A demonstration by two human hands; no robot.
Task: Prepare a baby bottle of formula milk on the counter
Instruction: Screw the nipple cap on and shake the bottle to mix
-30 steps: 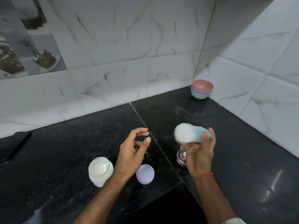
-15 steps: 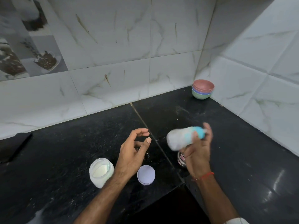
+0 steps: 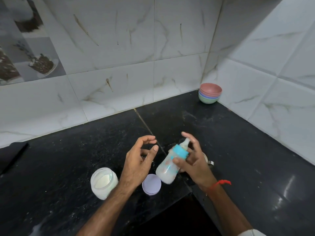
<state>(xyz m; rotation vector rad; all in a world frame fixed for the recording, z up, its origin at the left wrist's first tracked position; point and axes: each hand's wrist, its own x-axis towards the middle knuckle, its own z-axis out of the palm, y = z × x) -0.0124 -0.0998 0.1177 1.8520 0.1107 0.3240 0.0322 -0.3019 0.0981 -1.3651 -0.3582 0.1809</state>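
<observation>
My right hand grips a baby bottle with a blue collar and a clear teat. The bottle is full of cloudy white milk and tilts, teat up and to the right, base down and to the left. My left hand hovers just left of the bottle, fingers curled and apart, holding nothing. An open jar of white formula powder stands on the black counter below my left wrist. Its lilac lid lies flat beside it, under the bottle's base.
A metal cup is mostly hidden behind my right hand. A stack of coloured bowls sits in the far corner against the tiled walls. A dark flat object lies at the left edge. The counter's inner corner edge drops away near my forearms.
The bottle swung from lying almost sideways, base to the left, down to a steeper tilt with the teat up, and sank lower. My left hand stayed nearly still.
</observation>
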